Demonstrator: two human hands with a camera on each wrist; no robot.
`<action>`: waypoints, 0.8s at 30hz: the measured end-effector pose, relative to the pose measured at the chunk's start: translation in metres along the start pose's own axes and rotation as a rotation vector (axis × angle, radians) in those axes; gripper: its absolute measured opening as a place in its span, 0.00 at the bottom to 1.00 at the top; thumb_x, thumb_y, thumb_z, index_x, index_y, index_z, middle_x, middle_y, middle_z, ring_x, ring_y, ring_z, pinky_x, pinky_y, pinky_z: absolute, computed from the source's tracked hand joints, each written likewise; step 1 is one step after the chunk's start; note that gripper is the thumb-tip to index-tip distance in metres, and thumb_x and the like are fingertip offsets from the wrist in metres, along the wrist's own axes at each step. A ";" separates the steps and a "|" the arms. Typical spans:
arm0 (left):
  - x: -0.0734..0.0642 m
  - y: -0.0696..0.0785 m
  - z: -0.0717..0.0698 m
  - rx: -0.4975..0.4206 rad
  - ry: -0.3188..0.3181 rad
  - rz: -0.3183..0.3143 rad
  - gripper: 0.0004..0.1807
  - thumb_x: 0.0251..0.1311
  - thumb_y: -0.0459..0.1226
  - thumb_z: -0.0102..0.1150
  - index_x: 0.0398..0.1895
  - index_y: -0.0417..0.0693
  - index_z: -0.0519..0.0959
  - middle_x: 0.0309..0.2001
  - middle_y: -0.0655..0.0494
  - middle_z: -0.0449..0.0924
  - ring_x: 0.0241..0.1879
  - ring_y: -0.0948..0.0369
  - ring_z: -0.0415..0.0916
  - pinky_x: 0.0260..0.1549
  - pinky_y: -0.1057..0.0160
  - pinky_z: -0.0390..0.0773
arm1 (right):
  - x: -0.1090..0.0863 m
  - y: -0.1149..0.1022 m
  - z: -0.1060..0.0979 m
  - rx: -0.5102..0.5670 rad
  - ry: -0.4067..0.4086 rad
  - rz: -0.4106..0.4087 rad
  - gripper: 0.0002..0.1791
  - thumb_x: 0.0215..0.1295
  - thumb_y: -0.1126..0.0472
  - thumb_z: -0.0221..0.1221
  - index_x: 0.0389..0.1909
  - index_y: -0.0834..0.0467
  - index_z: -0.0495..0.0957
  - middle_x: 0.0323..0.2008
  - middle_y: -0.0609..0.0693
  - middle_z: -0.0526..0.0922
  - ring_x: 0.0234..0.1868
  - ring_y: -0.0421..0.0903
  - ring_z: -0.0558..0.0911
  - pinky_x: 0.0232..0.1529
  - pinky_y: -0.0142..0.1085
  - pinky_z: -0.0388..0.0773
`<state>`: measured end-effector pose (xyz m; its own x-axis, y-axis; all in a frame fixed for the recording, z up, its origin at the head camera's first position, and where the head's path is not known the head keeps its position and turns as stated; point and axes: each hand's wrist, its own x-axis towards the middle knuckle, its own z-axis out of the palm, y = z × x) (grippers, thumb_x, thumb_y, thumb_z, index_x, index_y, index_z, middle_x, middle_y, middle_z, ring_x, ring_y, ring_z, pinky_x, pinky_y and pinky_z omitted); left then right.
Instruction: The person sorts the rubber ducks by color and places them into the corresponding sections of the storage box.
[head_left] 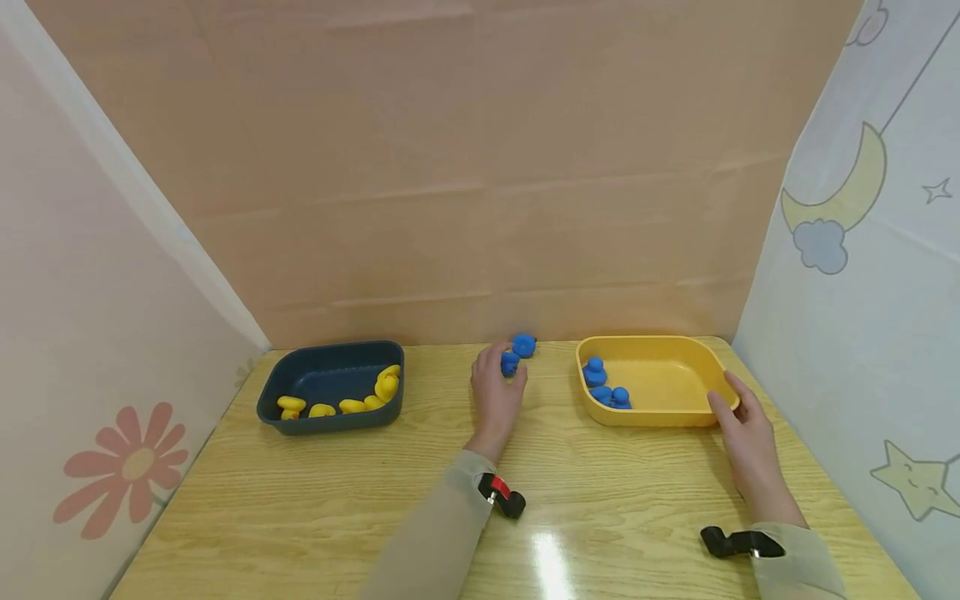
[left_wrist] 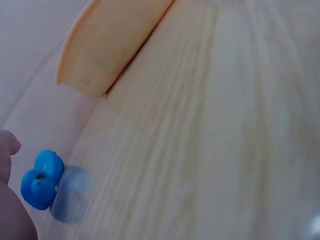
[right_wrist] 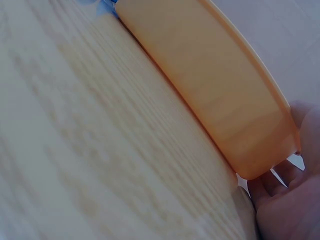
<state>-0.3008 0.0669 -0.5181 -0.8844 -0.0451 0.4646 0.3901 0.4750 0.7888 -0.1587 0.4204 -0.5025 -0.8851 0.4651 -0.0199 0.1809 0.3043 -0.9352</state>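
Note:
My left hand (head_left: 497, 400) reaches to the back middle of the table, its thumb and fingers spread around a blue rubber duck (head_left: 510, 364). The left wrist view shows a gap between the thumb and that duck (left_wrist: 38, 190). Just behind it sits a second blue duck (head_left: 524, 346). On the right, my right hand (head_left: 750, 433) holds the right end of a yellow tub (head_left: 667, 418), thumb over the rim and fingers along the outer wall (right_wrist: 215, 90). Several blue ducks (head_left: 595, 372) lie at the tub's left end.
A dark blue tub (head_left: 330, 427) stands on the left of the wooden table (head_left: 300, 517), with several yellow rubber ducks (head_left: 386, 387) inside. Brown paper (head_left: 480, 208) rises behind the table's back edge. Printed sheets (head_left: 862, 333) hang at both sides.

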 end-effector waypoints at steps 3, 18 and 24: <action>0.003 -0.003 -0.004 0.037 0.008 0.008 0.24 0.68 0.34 0.77 0.65 0.42 0.83 0.67 0.46 0.80 0.69 0.43 0.74 0.69 0.39 0.73 | 0.000 -0.001 0.000 0.002 -0.001 0.007 0.43 0.87 0.37 0.49 0.92 0.43 0.45 0.91 0.55 0.40 0.85 0.53 0.50 0.62 0.13 0.61; 0.010 -0.014 -0.005 0.111 -0.076 -0.010 0.28 0.66 0.34 0.79 0.68 0.43 0.82 0.71 0.46 0.81 0.71 0.44 0.76 0.72 0.43 0.73 | -0.001 0.000 -0.001 -0.008 -0.008 0.003 0.43 0.87 0.36 0.49 0.93 0.44 0.44 0.91 0.56 0.39 0.85 0.54 0.50 0.59 0.13 0.62; 0.010 -0.015 -0.004 0.131 -0.098 -0.011 0.29 0.67 0.34 0.78 0.70 0.41 0.81 0.70 0.46 0.81 0.71 0.45 0.76 0.73 0.42 0.72 | 0.000 0.000 -0.001 -0.015 -0.004 0.002 0.43 0.87 0.36 0.49 0.92 0.43 0.45 0.90 0.57 0.41 0.80 0.52 0.55 0.54 0.13 0.64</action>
<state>-0.3146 0.0556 -0.5237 -0.9117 0.0324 0.4095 0.3493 0.5860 0.7312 -0.1580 0.4218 -0.5024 -0.8864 0.4623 -0.0231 0.1889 0.3160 -0.9298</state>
